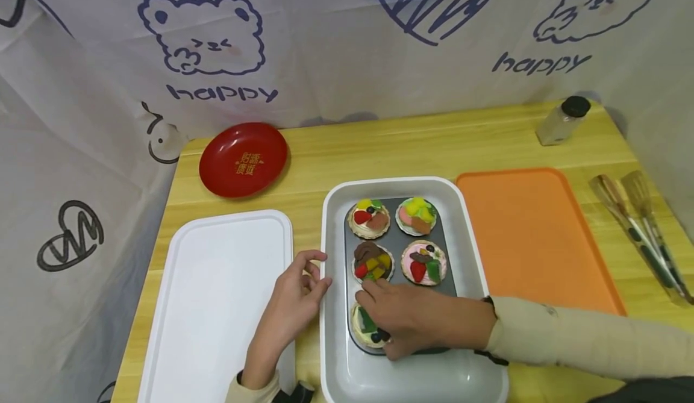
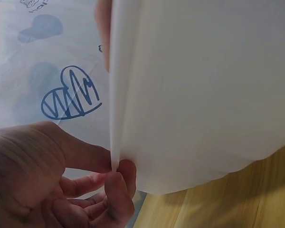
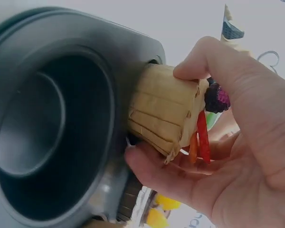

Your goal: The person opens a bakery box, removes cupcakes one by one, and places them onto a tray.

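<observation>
Right wrist cam gives me the side of the cupcake (image 3: pixel 161 104) plus a bare well (image 3: pixel 52 137) in the muffin tin (image 3: pixel 126 50), both covered by my hand in the head view. My right hand (image 1: pixel 409 312) reaches in from the side, thumb and fingers round that cupcake; my left hand (image 1: pixel 290 303), left of it, pinches the deep tray's rim (image 1: pixel 323 343).

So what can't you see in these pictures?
Head view: the bottom edge cuts off the near ends of the white tray and white tub.
Right wrist view: the right hand hides some topping on the fruit cupcake.
Head view: the black-lidded jar is too small to tell what's inside.
</observation>
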`<state>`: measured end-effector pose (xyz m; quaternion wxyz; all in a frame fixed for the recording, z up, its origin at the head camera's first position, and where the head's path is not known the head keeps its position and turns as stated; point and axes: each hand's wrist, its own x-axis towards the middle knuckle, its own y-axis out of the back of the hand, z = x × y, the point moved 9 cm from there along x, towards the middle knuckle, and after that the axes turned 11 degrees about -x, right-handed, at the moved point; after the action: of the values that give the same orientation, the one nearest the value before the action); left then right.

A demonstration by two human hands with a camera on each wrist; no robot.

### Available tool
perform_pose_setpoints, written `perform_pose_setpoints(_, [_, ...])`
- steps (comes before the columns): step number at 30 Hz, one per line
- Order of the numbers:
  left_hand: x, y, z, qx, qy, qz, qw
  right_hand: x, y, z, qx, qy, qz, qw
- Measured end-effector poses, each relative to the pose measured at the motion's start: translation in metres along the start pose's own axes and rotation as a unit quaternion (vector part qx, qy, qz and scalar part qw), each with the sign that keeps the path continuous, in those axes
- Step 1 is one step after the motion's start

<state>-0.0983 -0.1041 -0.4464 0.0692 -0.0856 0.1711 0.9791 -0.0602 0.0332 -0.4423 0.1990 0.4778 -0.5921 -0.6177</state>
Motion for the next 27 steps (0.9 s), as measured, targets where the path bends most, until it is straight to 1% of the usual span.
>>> perform_pose_setpoints(4, [0.0, -0.002, -0.002, -0.006, 0.007, 0.003, 1.0, -0.008, 0.005, 0.003, 0.025, -0.009, 0.007, 0.9996])
perform_pose_setpoints(8, [-0.002, -0.001, -0.002, -0.012, 0.007, 0.008, 0.9999, -0.019, 0.012, 0.006, 0.036, -0.015, 0.028, 0.9988])
perform_pose_setpoints(12, [0.0, -0.002, -0.001, -0.017, 0.01, 0.011, 0.9997, -0.032, 0.025, 0.015, 0.059, -0.036, 0.063, 0.9957])
perform_pose_setpoints(14, [0.0, -0.001, -0.002, -0.017, 0.015, 0.014, 0.9996, -0.038, 0.035, 0.021, 0.064, -0.047, 0.089, 0.9929])
perform_pose_setpoints(17, [0.001, -0.001, -0.003, -0.013, 0.024, 0.018, 0.9995, -0.048, 0.052, 0.03, 0.058, -0.063, 0.14, 0.9864])
perform_pose_setpoints(19, [0.001, -0.001, -0.003, -0.013, 0.028, 0.019, 0.9993, -0.056, 0.063, 0.039, 0.056, -0.08, 0.166, 0.9813])
perform_pose_setpoints(23, [0.001, -0.002, -0.005, -0.019, 0.036, 0.018, 0.999, -0.073, 0.08, 0.063, 0.065, -0.127, 0.191, 0.9712])
perform_pose_setpoints(27, [0.002, -0.004, -0.007, -0.025, 0.042, 0.016, 0.9987, -0.092, 0.089, 0.089, 0.088, -0.184, 0.206, 0.957])
